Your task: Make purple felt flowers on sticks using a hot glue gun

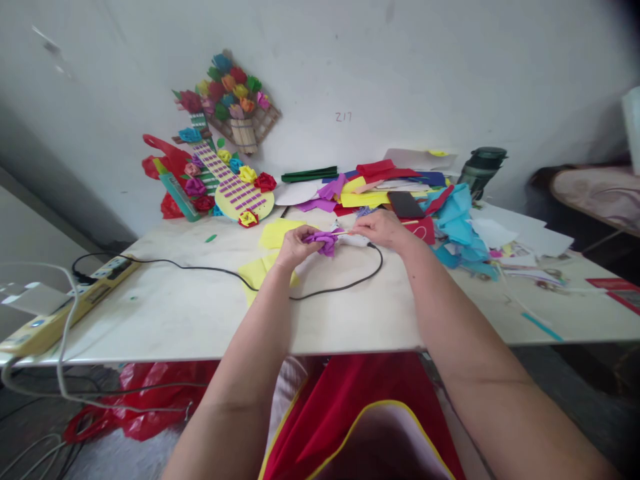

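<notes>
My left hand is closed around a purple paper flower, held just above the white table. My right hand pinches a thin stick whose tip reaches into the flower from the right. Yellow paper sheets lie on the table under and behind my left hand. A black cable loops across the table below both hands.
A pile of coloured paper sheets and blue crumpled paper sits at the back right. A paper guitar with flowers and a flower basket lean on the wall. A power strip lies left. A dark bottle stands behind.
</notes>
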Available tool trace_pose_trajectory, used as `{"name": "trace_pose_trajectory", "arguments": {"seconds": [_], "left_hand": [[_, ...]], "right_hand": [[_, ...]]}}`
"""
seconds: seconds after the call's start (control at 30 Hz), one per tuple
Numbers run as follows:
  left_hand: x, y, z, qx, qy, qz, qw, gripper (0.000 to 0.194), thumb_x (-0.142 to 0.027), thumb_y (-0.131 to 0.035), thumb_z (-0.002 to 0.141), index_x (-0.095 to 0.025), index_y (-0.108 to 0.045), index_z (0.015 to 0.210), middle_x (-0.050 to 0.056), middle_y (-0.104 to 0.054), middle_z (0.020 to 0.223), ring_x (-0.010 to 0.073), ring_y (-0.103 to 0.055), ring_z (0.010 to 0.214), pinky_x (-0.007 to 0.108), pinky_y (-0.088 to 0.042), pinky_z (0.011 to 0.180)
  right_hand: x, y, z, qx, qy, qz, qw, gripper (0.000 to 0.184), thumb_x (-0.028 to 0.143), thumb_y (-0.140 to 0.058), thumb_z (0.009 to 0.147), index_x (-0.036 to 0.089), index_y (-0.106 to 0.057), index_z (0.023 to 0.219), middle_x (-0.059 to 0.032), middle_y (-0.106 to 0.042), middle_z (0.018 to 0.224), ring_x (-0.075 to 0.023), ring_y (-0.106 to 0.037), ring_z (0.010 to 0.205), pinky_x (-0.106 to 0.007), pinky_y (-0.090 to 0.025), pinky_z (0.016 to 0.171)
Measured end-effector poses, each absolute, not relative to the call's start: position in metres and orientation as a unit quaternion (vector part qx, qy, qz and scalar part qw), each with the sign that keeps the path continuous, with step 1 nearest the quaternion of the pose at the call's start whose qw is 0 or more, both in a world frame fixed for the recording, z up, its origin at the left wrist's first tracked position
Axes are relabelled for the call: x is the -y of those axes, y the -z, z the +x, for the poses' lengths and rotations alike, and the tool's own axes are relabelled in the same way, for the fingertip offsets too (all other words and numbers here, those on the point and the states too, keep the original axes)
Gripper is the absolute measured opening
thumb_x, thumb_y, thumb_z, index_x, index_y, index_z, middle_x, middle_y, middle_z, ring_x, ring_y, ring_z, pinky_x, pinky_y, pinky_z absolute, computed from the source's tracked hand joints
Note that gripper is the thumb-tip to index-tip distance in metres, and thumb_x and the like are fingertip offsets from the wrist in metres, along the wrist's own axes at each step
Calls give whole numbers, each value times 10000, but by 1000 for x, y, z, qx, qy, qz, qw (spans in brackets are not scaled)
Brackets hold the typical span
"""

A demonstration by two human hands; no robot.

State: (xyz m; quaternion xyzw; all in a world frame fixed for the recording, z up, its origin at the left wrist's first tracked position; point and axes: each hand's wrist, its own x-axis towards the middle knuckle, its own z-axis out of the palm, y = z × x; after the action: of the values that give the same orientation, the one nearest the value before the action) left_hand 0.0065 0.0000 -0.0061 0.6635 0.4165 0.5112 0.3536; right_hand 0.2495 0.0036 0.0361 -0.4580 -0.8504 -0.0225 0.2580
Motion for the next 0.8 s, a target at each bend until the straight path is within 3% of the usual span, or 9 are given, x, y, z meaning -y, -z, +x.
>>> {"name": "trace_pose_trajectory", "arguments": {"seconds": [0.27,0.6,0.8], "left_hand": [[1,5,7,-427,-487,674,355,216,-208,-737,549,-153,-712,756,22,-699,710,150,-610,645,265,-488,633],[0,7,9,-420,-481,679,362,201,-183,-726,550,-151,-715,748,30,-705,701,156,-617,629,275,-490,627],[4,4,8,-425,-497,668,355,212,-233,-756,546,-157,-707,738,14,-683,679,146,-594,622,266,-476,623]], "right_hand": [[0,-39,249,843,38,-481,238,272,401,-584,834,240,-755,696,8,-664,624,-148,-569,633,-269,-304,585],[4,-45,245,845,59,-484,222,272,398,-595,833,243,-754,676,0,-684,645,-160,-585,648,-288,-291,569],[2,-42,244,830,33,-491,261,185,348,-639,813,234,-755,726,-9,-721,731,-172,-618,734,-286,-319,607]]}}
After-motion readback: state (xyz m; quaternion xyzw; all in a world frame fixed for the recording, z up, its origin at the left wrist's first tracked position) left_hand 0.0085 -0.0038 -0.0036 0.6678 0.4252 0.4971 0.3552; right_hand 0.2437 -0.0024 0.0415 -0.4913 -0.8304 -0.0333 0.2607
